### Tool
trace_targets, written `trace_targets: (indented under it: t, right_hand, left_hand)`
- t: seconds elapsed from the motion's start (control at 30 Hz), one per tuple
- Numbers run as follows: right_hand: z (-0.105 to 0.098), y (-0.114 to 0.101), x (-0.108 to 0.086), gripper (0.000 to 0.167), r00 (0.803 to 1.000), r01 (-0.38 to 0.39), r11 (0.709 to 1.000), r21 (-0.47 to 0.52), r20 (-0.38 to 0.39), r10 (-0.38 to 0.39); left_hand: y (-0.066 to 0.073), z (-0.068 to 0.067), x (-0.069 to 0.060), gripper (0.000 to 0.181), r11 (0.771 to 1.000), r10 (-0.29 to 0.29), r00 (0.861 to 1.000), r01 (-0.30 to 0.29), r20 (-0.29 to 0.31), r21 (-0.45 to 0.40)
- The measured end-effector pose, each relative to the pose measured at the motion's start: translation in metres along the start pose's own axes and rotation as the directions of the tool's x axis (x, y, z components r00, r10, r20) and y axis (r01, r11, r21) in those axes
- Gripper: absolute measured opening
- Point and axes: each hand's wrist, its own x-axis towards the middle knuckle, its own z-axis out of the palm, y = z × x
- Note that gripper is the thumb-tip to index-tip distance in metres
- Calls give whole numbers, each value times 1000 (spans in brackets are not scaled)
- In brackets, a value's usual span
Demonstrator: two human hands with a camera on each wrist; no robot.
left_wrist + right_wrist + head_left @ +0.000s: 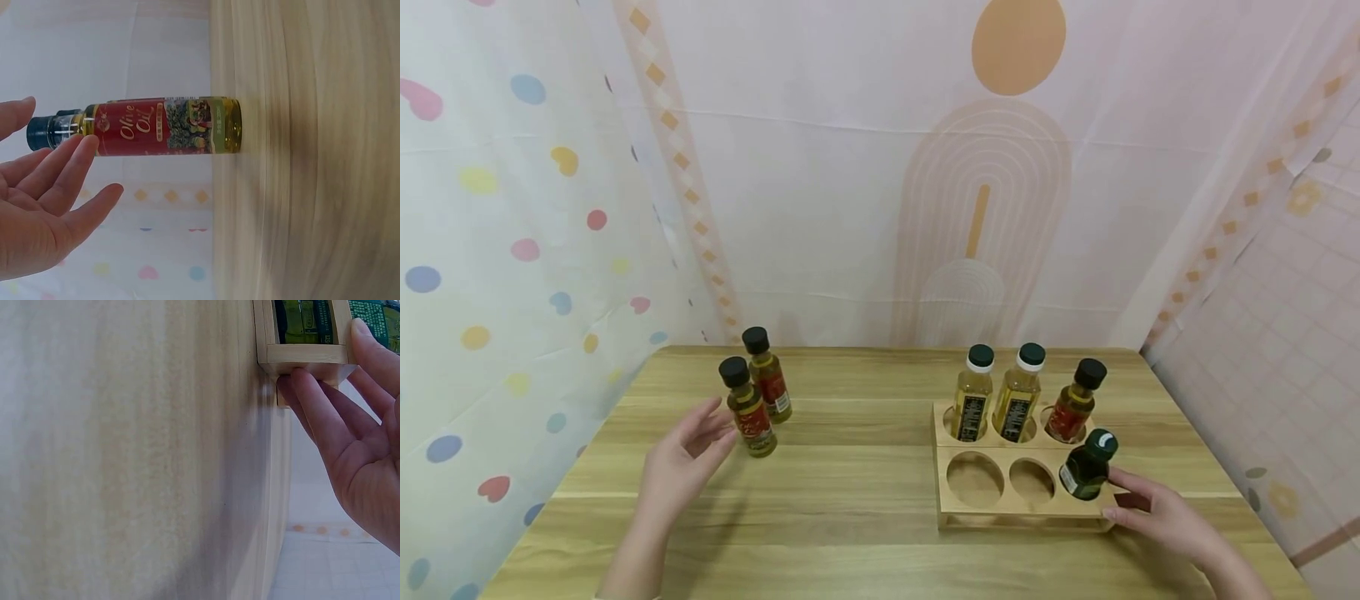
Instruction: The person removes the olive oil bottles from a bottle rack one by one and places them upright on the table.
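Observation:
In the head view two red-labelled oil bottles with black caps stand at the left, the front one (752, 421) ahead of the rear one (772, 387). My left hand (681, 467) is just left of the front bottle, fingers parted and nothing held. The left wrist view has that hand (47, 206) near the neck of the olive oil bottle (147, 128); contact cannot be told. My right hand (1168, 517) holds the right end of the two-tier wooden rack (1015, 506), beside a dark green bottle (1084, 467). In the right wrist view its fingers (322, 419) touch the rack's end panel (309, 359).
The rack's back row has two green-capped oil bottles (973, 400) (1018, 396) and a red-labelled one (1070, 408). In its front row, the left and middle holes hold no bottle. Patterned curtains (820, 208) hang behind the wooden table (835, 508) and at both sides.

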Motion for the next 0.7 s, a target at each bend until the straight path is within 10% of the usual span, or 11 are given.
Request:
trace_targets:
  t: [0.7]
  right_hand:
    - [0,-1,0,61,1000,-5,1000,-4,-2,5]
  left_hand:
    - [20,47,-12,51,997,-7,989,18,150,-70]
